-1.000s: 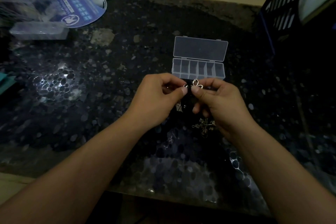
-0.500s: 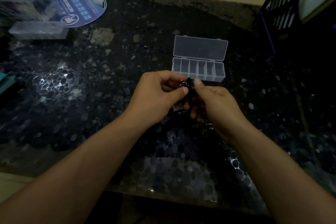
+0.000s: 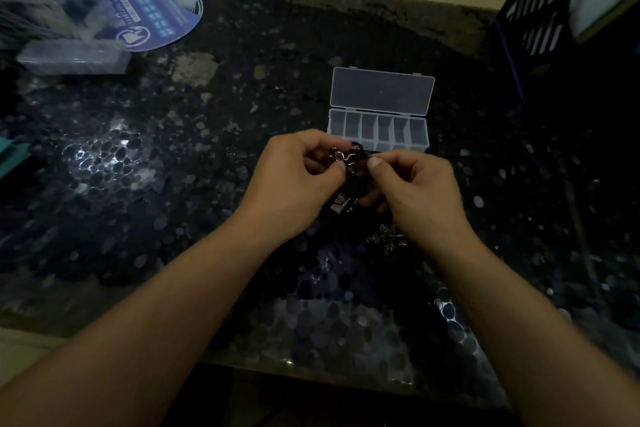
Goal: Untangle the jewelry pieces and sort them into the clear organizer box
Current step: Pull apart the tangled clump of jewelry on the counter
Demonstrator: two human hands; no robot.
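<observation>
Both hands, left (image 3: 294,180) and right (image 3: 415,191), pinch the jewelry tangle (image 3: 349,166); open organizer box (image 3: 379,121) at 12 o'clock, just beside.

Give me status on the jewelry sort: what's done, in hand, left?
Done: the clear organizer box sits open; its compartments look empty, so nothing seems sorted yet. In hand: the left hand and right hand both pinch a tangled piece, dark cord with silver parts, in front of the box. Left: freeing it, plus a small metal cluster on the table.
</observation>
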